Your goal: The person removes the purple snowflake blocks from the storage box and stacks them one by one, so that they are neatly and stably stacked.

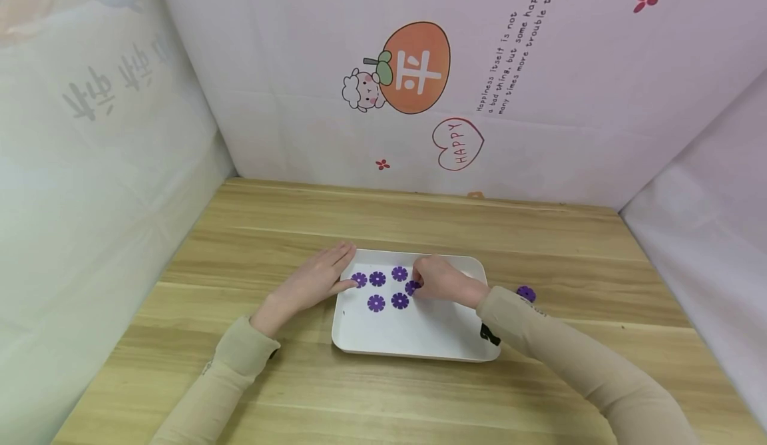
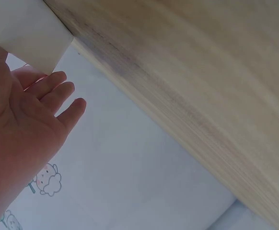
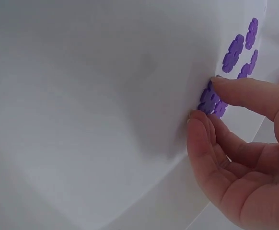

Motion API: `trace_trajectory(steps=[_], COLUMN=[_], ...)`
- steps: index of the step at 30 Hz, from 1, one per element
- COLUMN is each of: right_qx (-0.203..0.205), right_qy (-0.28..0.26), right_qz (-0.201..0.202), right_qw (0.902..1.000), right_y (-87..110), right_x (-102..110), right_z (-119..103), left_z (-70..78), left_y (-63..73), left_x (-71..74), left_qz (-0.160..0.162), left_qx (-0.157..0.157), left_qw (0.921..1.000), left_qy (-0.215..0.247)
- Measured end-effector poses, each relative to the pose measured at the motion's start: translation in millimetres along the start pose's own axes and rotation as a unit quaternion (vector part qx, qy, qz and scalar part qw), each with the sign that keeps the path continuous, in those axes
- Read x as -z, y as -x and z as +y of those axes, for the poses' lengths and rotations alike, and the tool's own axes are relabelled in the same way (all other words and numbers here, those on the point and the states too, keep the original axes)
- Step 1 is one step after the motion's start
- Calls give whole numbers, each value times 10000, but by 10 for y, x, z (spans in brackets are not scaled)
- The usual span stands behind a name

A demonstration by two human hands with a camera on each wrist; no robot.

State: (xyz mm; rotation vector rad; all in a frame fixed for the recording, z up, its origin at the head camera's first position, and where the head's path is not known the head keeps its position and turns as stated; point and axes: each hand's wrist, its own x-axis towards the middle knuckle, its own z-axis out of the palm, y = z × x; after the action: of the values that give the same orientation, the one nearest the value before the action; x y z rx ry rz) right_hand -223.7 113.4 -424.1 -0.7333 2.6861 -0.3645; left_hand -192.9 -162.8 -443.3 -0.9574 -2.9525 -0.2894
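Note:
A white tray [image 1: 440, 338] rests on the wooden table with several purple notched plastic discs [image 1: 376, 303] lying flat in it. My left hand [image 1: 314, 282] holds the tray's far left corner. Its thumb reaches inside, beside the leftmost disc [image 1: 359, 280], while the fingers stay along the outer wall. In the left wrist view, the left hand [image 2: 29, 105] shows its loosely bent fingers at the tray's wall [image 2: 34, 36]. My right hand [image 1: 443, 281] pinches a purple disc [image 1: 411, 288] at the tray floor. Thumb and fingertips of the right hand [image 3: 245, 139] sit at the edges of this disc [image 3: 208, 99] in the right wrist view.
Another purple disc [image 1: 526, 293] lies on the wooden table [image 1: 287, 392], right of the tray. A printed white cloth [image 1: 299, 112] stands behind the table, with cloth on both sides too.

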Motion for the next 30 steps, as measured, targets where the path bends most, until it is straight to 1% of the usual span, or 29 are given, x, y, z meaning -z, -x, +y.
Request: trace_trajectory(steps=[3,7,18,24,30], right_qx=[42,-21,-41,-56,-138], right_qy=[48,65,-16,-82,-168], right_qz=[19,3,33,51,77], right_qw=[10000,10000,10000,9999,9997], right_y=[7,15,32,39,66], right_x=[4,9,24,38,45], right_z=[-13,-36,-56,-40,19], left_z=[1,0,4,-6,-7], left_y=[1,1,0,4,10], left_x=[3,0,7,1,-5], left_qz=[5,13,40,-20,17], left_qx=[-6,-1,-17,39,25], left_qw=[10000,10000,10000,10000,10000], left_qy=[2,2,-42,-7,59])
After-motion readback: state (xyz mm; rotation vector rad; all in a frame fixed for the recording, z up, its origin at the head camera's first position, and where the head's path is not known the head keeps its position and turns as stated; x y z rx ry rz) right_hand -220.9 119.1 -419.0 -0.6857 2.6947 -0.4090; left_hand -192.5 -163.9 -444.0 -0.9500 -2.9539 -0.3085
